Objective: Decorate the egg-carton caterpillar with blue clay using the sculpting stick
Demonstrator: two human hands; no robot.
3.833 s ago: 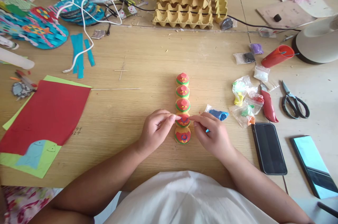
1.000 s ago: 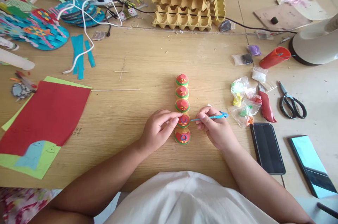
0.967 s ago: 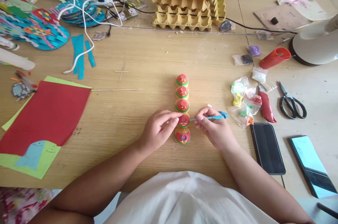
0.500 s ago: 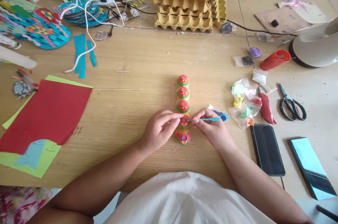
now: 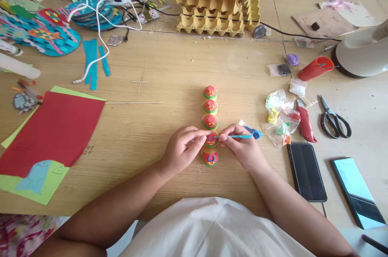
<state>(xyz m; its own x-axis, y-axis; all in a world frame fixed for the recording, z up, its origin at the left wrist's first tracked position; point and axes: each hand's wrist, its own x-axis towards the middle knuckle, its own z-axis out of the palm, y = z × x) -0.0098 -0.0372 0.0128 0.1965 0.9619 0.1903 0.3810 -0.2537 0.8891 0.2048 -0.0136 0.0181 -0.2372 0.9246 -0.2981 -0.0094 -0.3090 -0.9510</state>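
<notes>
A strip of egg-carton cups (image 5: 210, 122) lies lengthwise in front of me, covered in red clay with green rims and small yellow faces. The two nearest cups carry blue clay rings. My left hand (image 5: 184, 146) pinches the left edge of the second-nearest cup between thumb and index finger. Between the thumb and fingers of my right hand (image 5: 239, 146) is a blue clay modelling tool (image 5: 241, 136). Its thin tip meets the blue ring (image 5: 211, 138) on that same cup. A packet of blue clay (image 5: 254, 132) lies just beyond my right hand.
To the right are bagged clays (image 5: 281, 127), a red utility knife (image 5: 306, 121), scissors (image 5: 335, 119) and two phones (image 5: 306, 172). Red paper (image 5: 57, 127) lies left. Egg cartons (image 5: 210, 20) stand at the back, with a white cable (image 5: 99, 26) to their left.
Both hands stay at the same cup, with the tool tip still on the blue ring. Little else differs beyond a very slight shift of the view.
</notes>
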